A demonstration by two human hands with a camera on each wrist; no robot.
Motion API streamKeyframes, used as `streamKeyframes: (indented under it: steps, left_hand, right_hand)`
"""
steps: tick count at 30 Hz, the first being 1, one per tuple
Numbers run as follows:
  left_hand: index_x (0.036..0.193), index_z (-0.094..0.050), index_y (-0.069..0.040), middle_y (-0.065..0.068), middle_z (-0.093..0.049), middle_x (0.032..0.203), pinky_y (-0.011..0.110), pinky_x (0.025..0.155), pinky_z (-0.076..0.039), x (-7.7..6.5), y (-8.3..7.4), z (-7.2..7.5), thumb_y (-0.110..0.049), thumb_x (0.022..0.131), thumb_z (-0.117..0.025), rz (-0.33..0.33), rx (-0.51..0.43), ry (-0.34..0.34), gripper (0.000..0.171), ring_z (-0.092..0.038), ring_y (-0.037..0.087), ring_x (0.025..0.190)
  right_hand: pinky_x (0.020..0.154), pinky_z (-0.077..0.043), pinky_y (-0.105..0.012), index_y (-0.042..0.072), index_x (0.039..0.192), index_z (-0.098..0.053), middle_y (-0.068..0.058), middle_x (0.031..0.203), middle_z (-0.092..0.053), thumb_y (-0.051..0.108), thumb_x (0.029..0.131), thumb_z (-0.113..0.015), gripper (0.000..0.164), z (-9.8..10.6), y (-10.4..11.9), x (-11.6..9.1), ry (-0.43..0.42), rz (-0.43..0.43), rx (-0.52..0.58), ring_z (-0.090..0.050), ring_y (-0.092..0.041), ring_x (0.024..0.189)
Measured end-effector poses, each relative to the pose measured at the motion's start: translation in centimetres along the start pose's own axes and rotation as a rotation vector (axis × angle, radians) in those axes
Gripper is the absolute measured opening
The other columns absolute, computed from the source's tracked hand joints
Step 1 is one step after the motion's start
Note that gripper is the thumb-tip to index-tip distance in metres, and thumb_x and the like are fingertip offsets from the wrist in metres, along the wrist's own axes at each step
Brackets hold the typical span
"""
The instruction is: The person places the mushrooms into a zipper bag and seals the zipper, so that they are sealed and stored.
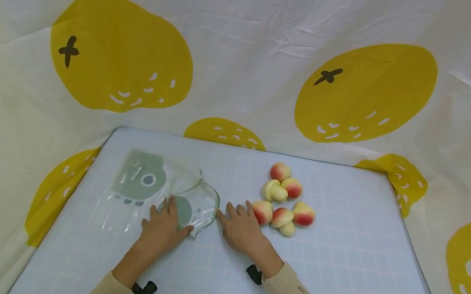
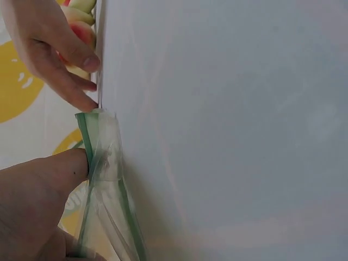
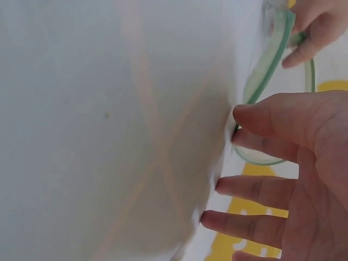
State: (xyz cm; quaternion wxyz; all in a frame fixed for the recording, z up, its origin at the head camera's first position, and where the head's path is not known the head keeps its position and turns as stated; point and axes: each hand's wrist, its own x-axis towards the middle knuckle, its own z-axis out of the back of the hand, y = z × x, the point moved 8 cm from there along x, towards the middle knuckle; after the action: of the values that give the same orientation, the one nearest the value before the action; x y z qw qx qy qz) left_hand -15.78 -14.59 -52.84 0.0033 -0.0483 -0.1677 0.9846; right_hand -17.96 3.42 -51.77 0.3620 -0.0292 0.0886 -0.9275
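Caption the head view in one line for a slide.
Left hand on a clear bag, right hand between it and red-and-yellow pieces.

We see white cloth [image 1: 247, 67] printed with yellow fruits beyond the far, left and right edges of the pale tabletop [image 1: 357, 277].

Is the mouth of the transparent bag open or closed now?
Open. The green rim of the bag spreads into a rounded loop in the head view, and its sides stand apart in both wrist views.
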Motion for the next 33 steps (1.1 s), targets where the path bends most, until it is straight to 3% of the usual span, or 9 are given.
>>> streamKeyframes:
  steps: [6,13,22,33]
  left_hand:
    - [0.147,-0.028,0.017,0.038,-0.043,0.142,0.076,0.078,-0.042,0.3,0.3,0.2,-0.049,0.088,-0.072,0.005,0.012,-0.012,0.098,-0.041,0.062,0.121]
    - [0.147,-0.046,-0.002,0.040,-0.038,0.144,0.077,0.076,-0.042,0.2,0.1,-0.1,-0.050,0.088,-0.073,-0.011,0.043,-0.013,0.080,-0.040,0.064,0.119]
    - [0.147,-0.048,-0.005,0.039,-0.036,0.146,0.076,0.076,-0.042,0.4,-0.2,-0.2,-0.051,0.088,-0.071,-0.013,0.061,-0.011,0.078,-0.039,0.063,0.120]
    - [0.147,-0.048,-0.005,0.040,-0.035,0.147,0.076,0.077,-0.042,0.4,-0.4,0.0,-0.050,0.088,-0.071,0.003,0.069,0.007,0.077,-0.038,0.064,0.122]
  right_hand:
    - [0.107,-0.034,-0.056,0.024,0.142,-0.058,-0.011,0.137,-0.058,0.033,0.097,-0.062,0.046,-0.1,0.0,0.1,0.017,-0.008,0.023,-0.056,-0.034,0.119]
    - [0.107,-0.035,-0.054,0.023,0.141,-0.058,-0.013,0.137,-0.058,0.035,0.096,-0.062,0.047,-0.2,0.2,0.2,0.031,-0.004,0.033,-0.056,-0.034,0.118]
    - [0.110,-0.030,-0.055,0.023,0.144,-0.056,-0.012,0.140,-0.056,0.039,0.097,-0.062,0.050,0.0,-0.5,0.4,0.094,-0.056,0.110,-0.053,-0.034,0.125]
    - [0.110,-0.029,-0.058,0.018,0.139,-0.060,-0.011,0.140,-0.056,0.038,0.095,-0.067,0.049,4.2,-1.9,-1.4,-0.129,-0.086,0.186,-0.052,-0.035,0.127]
